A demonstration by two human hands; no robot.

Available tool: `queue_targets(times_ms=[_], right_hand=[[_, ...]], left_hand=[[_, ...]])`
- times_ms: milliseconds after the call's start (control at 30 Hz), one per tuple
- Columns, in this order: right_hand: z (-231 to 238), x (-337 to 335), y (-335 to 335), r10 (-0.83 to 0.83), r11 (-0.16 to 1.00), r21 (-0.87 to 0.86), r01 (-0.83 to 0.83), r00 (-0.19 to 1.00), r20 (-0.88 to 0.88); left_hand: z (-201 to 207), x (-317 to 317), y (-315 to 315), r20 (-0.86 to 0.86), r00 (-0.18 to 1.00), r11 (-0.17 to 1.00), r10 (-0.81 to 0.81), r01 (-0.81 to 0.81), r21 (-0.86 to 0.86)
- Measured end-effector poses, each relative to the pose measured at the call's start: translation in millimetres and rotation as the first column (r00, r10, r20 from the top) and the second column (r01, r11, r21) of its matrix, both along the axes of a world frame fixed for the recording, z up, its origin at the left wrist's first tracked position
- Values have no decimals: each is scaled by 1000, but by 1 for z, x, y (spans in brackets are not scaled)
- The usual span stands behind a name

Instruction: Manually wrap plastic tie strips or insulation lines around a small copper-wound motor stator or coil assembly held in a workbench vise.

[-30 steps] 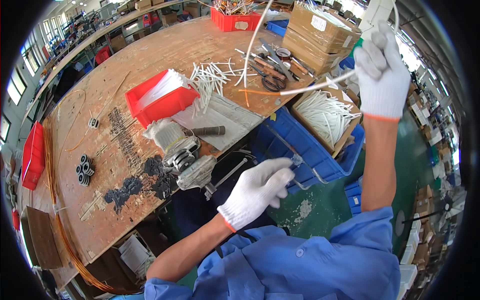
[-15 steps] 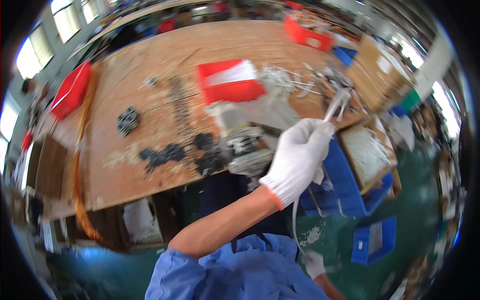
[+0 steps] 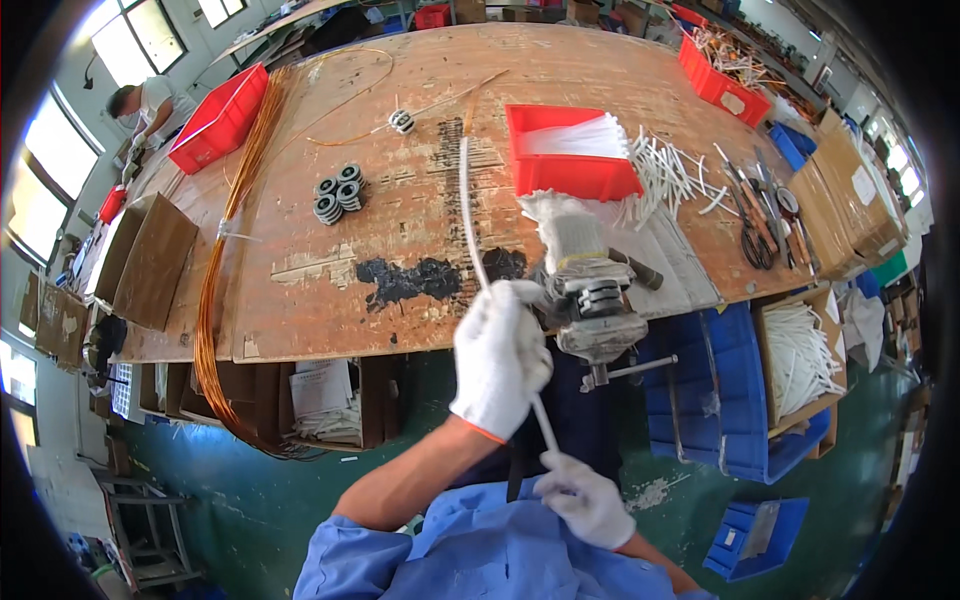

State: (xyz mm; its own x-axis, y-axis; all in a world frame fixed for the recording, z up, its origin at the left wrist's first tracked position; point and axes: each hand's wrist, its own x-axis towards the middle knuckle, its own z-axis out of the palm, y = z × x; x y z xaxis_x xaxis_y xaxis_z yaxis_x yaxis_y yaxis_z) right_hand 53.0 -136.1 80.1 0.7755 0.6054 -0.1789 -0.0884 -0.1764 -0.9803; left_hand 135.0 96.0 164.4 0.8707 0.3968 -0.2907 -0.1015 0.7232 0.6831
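Note:
A long thin white tube runs slantwise over the front edge of the bench. My left hand, in a white knit glove, is closed around its middle, just left of the vise. Lower down, close to my body, my right hand wears a similar glove and pinches the tube's near end. A vise wrapped in pale padding stands at the bench edge, with a black ringed part in its jaws. My fingertips partly hide the tube where it passes through each glove.
Cut white tubes lie in a red bin and beside it. Scissors and other hand tools are at right. Dark round parts sit left of centre, near an orange wire bundle. A blue crate stands below the right edge.
My left hand has moved left across the vise with the tube, from the bench's right side. My right hand has come up nearer to it. The view has turned too.

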Motion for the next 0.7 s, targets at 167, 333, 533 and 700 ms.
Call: queue_targets(times_ms=[167,333,533,700], right_hand=[[-27,18,67,-55,988,116,98,944,-327],[-34,52,105,-47,913,238,332,663,-747],[-31,85,149,-84,910,201,364,635,-768],[-48,99,157,-111,935,137,327,637,-763]], left_hand=[[-64,45,105,20,956,538,291,-181,823],[-100,97,163,115,951,-95,285,-92,991],[-100,172,178,-165,916,-328,365,293,898],[-120,197,184,-249,896,-462,367,408,787]])
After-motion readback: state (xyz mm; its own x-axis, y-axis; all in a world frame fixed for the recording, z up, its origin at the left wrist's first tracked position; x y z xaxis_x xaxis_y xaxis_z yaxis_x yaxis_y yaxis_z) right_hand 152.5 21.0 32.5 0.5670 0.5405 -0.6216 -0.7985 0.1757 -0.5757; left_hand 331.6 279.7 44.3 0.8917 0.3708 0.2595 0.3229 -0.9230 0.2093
